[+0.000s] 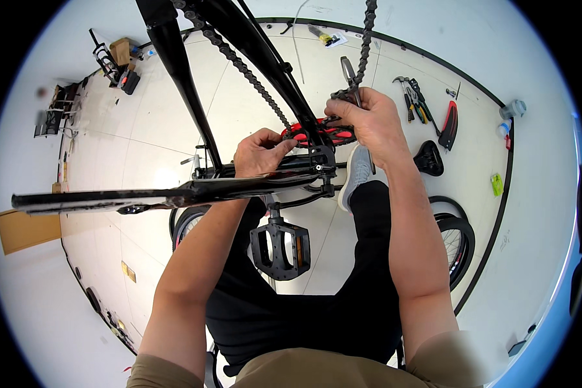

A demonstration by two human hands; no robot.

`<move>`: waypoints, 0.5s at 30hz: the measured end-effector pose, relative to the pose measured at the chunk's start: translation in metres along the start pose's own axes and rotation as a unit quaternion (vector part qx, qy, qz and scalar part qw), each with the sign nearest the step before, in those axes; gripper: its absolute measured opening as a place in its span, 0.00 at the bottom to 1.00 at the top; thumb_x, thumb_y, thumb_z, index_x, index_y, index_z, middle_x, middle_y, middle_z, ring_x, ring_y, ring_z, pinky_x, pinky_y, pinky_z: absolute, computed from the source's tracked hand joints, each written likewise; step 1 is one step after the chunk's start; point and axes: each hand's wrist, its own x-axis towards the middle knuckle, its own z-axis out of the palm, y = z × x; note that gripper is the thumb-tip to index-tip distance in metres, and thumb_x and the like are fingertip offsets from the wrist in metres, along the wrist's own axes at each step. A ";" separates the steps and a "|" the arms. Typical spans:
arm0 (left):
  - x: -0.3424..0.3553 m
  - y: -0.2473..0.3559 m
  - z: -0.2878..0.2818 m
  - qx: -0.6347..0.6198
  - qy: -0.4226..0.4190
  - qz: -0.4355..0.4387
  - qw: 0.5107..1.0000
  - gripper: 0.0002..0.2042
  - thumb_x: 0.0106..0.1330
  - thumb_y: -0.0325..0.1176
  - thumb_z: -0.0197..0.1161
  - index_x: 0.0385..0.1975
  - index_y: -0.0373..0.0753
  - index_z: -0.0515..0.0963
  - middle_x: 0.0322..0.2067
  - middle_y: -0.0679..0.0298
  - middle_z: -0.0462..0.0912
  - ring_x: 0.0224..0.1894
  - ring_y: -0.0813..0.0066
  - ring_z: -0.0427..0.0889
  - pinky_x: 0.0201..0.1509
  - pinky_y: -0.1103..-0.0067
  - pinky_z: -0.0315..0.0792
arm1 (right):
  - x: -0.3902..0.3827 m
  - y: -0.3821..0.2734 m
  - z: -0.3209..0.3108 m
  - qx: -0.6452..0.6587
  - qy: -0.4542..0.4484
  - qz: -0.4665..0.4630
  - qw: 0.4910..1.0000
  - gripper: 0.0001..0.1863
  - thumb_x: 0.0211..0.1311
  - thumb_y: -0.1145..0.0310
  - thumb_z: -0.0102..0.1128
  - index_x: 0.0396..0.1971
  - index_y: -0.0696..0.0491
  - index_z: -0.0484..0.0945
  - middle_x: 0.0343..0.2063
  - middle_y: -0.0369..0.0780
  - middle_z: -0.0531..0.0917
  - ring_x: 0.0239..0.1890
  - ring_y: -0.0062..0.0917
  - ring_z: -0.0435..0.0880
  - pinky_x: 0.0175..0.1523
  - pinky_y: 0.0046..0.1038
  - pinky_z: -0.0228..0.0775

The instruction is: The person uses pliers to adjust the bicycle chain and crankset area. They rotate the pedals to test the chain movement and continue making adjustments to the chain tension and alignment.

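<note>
right grip pinched chain and silver tool above red chainring; left grip curled at chainring's left edge, hold unclear; steady, untwisted links seemed wisest

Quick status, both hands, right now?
Left hand: fingers curled, close by the red chainring; whether it grips anything cannot be told.
Right hand: closed, holding the chain; grip on the slim metal tool unclear.

Beside our left hand, we see the bike frame in smooth, glossy black. The chain at our right hand looks like dark metal; nearer us than either grip, the pedal seems matt black plastic, our trousers matt cloth.
</note>
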 end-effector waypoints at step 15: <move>0.003 -0.003 0.001 -0.033 -0.010 0.009 0.999 0.16 0.57 0.43 0.76 0.31 0.35 0.83 0.27 0.63 0.86 0.27 0.79 0.82 0.35 0.81 0.76 | 0.014 -0.014 0.005 -0.057 -0.030 -0.003 0.998 0.16 0.63 0.65 0.65 0.40 0.64 0.78 0.34 0.47 0.86 0.32 0.29 0.89 0.31 0.21 0.72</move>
